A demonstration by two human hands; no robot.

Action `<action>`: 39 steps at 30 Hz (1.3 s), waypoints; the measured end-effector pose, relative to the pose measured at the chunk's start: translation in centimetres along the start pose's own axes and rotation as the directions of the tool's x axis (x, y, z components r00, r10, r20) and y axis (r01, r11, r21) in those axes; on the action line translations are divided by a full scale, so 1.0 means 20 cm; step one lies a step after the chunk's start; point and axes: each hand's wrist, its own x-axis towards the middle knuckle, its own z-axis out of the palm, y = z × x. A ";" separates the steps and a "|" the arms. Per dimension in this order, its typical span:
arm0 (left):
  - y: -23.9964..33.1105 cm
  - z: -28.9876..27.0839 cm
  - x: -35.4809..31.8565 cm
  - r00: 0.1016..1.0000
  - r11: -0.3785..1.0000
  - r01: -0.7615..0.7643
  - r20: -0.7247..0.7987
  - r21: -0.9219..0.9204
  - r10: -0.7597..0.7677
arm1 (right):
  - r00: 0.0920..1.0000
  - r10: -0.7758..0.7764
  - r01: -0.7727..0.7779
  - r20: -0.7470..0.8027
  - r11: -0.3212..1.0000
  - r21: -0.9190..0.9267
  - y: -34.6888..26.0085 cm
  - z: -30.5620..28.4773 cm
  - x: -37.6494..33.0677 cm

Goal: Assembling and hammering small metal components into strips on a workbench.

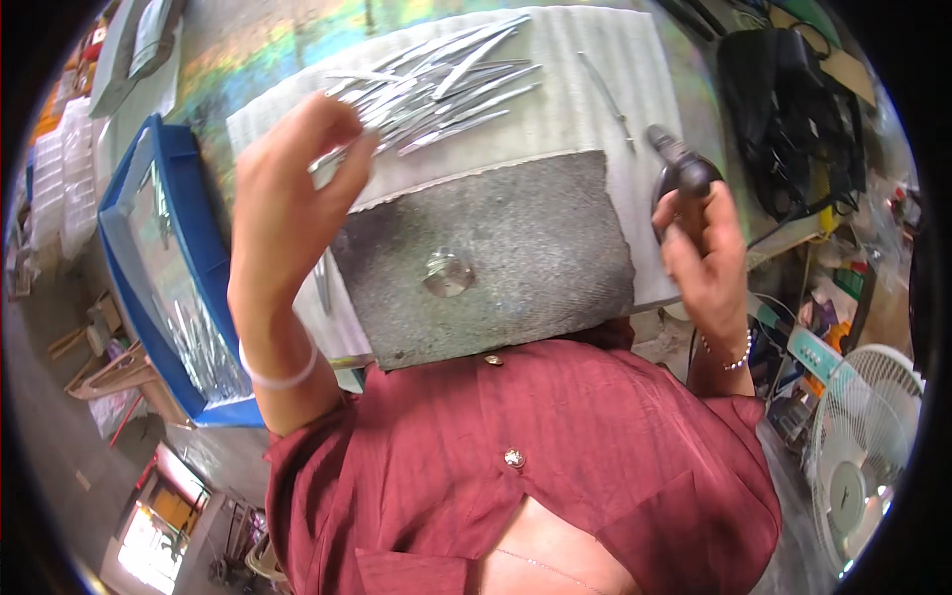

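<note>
My right hand [709, 248] is wrapped round a dark handheld power tool [684, 171] with a stubby cylindrical nose pointing up and left. Its exact kind is unclear. At the left, my left hand [293, 178] hovers by a loose pile of thin silvery metal strips [446, 84], thumb and forefinger drawn together, slightly blurred; whatever sits between the tips I cannot make out. Before me lies a dark grey textured mat [535, 238] with a small shiny round piece [448, 273] on it. A single thin metal rod [607, 99] rests apart, near the tool's nose.
White foam sheeting [565, 30] covers the tabletop under the pile. A blue tray [198, 164] with more metal strips stands left. A black bag [788, 119] lies at the far right; a white fan [863, 466] stands lower right. Plastic containers [74, 178] are stacked far left.
</note>
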 end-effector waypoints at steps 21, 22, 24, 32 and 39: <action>0.25 -0.05 -0.58 0.964 0.963 0.224 -0.114 -0.152 -0.242 | 0.992 -0.083 -0.014 -0.099 0.689 -0.725 0.26 -0.23 0.07; 0.24 -0.04 -0.58 0.964 0.961 0.227 -0.101 -0.157 -0.244 | 0.991 -0.087 -0.015 -0.102 0.687 -0.726 0.26 -0.23 0.08; 0.21 -0.03 -0.59 0.965 0.957 0.234 -0.084 -0.172 -0.250 | 0.995 -0.033 -0.041 -0.089 0.697 -0.716 0.26 -0.24 0.08; 0.12 0.07 -0.64 0.968 0.946 0.240 -0.024 -0.219 -0.251 | 0.996 0.018 -0.064 -0.087 0.825 -0.561 0.24 -0.27 0.06; 0.11 0.09 -0.67 0.965 0.927 0.198 -0.104 -0.319 -0.242 | 0.986 0.146 -0.142 -0.084 0.989 0.046 0.27 -0.30 0.05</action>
